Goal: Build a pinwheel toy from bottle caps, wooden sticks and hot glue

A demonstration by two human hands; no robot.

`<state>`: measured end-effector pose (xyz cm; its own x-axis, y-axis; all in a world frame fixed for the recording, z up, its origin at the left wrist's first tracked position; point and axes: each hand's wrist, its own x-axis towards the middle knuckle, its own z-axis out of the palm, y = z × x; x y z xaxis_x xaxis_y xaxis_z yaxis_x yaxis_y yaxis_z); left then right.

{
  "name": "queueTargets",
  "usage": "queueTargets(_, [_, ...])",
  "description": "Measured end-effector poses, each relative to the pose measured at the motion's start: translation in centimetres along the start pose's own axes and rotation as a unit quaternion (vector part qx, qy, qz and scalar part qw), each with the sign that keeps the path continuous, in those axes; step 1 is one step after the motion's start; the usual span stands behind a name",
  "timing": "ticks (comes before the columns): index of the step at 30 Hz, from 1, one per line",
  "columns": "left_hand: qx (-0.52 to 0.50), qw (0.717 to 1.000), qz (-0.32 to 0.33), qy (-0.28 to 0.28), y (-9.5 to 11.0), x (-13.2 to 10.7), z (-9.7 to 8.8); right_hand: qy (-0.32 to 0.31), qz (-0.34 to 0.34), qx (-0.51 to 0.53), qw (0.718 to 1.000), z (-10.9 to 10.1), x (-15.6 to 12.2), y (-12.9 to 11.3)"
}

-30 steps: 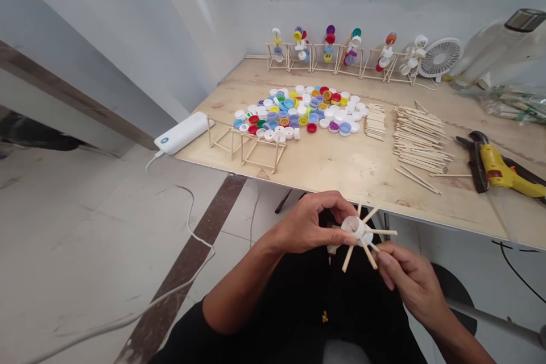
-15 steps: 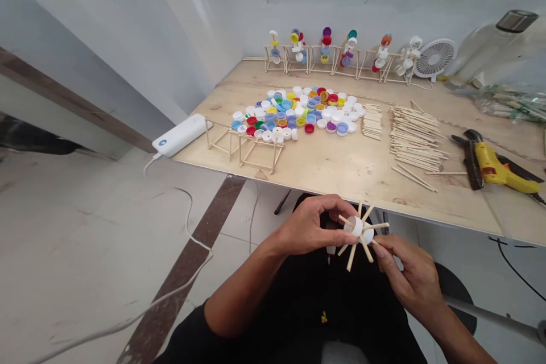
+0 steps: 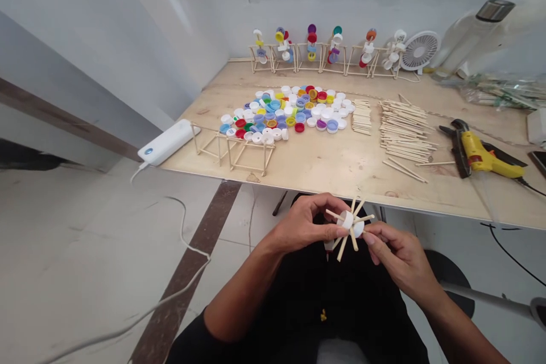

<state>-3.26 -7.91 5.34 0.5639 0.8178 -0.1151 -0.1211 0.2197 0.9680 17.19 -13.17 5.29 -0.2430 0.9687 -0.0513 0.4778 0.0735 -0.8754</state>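
Below the table's front edge, over my lap, I hold a small wheel [image 3: 348, 223] made of white bottle caps with several wooden sticks poking out like spokes. My left hand [image 3: 307, 225] pinches the caps from the left with thumb and fingers closed round them. From the right, my right hand [image 3: 394, 253] grips the wheel's spokes with its fingertips closed. Both forearms reach in from the bottom of the view.
On the plywood table [image 3: 341, 165] lie a heap of coloured bottle caps [image 3: 286, 114], a pile of wooden sticks [image 3: 403, 131], two stick frames [image 3: 232, 148], a yellow glue gun [image 3: 484, 158] and a white power bank [image 3: 164, 142]. Finished cap models [image 3: 324, 48] and a small fan [image 3: 419, 51] line the back wall.
The wheel has turned in my hands and tilted, so its caps now show edge on. Both hands shifted slightly left and up. The camera has swung a little to the right.
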Motion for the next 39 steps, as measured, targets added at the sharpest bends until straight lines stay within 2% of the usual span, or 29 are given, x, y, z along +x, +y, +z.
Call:
queueTargets(9, [-0.028,0.998,-0.035,0.040,-0.7,0.3,-0.2,-0.006,0.017,0.036,0.999,0.5,1.4,0.3])
queueTargets(19, [-0.032,0.986,-0.001,0.162,-1.3,0.5,-0.6,0.046,0.037,0.074,0.995,1.0,2.2,0.6])
queueTargets(30, [-0.053,0.981,-0.001,0.187,-1.6,1.0,-0.5,0.059,0.022,0.074,0.995,1.2,2.8,0.9])
queueTargets(39, [-0.057,0.963,0.029,0.263,-2.0,1.3,-0.6,0.153,-0.013,0.028,0.988,1.5,2.6,1.2])
